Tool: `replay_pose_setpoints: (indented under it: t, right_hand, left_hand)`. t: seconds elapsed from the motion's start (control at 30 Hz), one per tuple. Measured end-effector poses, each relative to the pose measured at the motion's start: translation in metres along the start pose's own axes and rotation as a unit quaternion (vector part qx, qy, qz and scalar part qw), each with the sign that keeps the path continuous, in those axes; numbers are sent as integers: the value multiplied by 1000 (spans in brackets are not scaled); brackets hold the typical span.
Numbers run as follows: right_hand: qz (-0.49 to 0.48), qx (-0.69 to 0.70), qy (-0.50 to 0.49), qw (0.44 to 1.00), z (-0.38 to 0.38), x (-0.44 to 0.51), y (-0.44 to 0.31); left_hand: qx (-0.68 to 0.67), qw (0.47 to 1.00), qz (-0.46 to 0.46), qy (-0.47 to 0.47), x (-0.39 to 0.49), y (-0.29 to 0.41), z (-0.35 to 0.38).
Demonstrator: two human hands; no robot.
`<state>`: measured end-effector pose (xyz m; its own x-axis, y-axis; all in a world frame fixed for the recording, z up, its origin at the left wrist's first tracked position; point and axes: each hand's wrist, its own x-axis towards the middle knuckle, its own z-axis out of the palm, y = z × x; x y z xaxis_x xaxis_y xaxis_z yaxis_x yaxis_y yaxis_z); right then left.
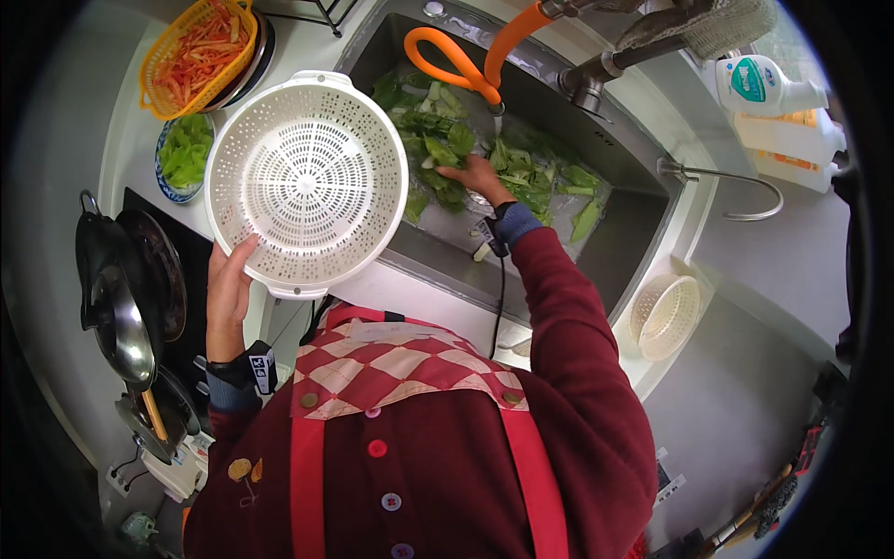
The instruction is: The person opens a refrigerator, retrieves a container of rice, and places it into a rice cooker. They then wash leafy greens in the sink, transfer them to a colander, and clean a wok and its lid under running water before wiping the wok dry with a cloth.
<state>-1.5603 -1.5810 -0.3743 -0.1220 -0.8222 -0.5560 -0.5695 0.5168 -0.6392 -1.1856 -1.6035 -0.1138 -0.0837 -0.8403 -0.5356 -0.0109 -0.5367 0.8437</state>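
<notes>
My left hand (pixel 229 290) grips the lower left rim of a white plastic colander (pixel 306 183), thumb over the inside. Nothing lies in the colander, which is held up beside the sink with its open side facing me. Down in the steel sink (pixel 447 269), my right hand (pixel 478 178) has its fingers around some leafy greens (pixel 445 168). More loose leaves (pixel 524 178) float in the water on both sides of it. Water runs from an orange hose (pixel 492 66) just above this hand.
At upper left, a yellow basket (pixel 150 70) holds red-orange strips, near a bowl of light green pieces (pixel 185 150). Pans and a wok (pixel 112 279) stand on the left. A small white basket (pixel 667 314) and several bottles (pixel 758 85) are to the right.
</notes>
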Motion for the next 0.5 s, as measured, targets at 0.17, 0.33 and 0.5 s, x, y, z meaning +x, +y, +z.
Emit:
replay_pose_setpoints:
  t: [0.17,0.33,0.5]
  right_hand:
    - [22,-202,237,950,-25,-33,25]
    - [-11,184,120,976,-58,-73,-43]
    - [-76,395,-33,915,-55,-129,-132]
  left_hand:
    - [-14,999,3,-35,12,-9,-6]
    - [-23,996,-26,-78,31,-12,-6]
    - [3,986,-92,-139,46,-3,-7]
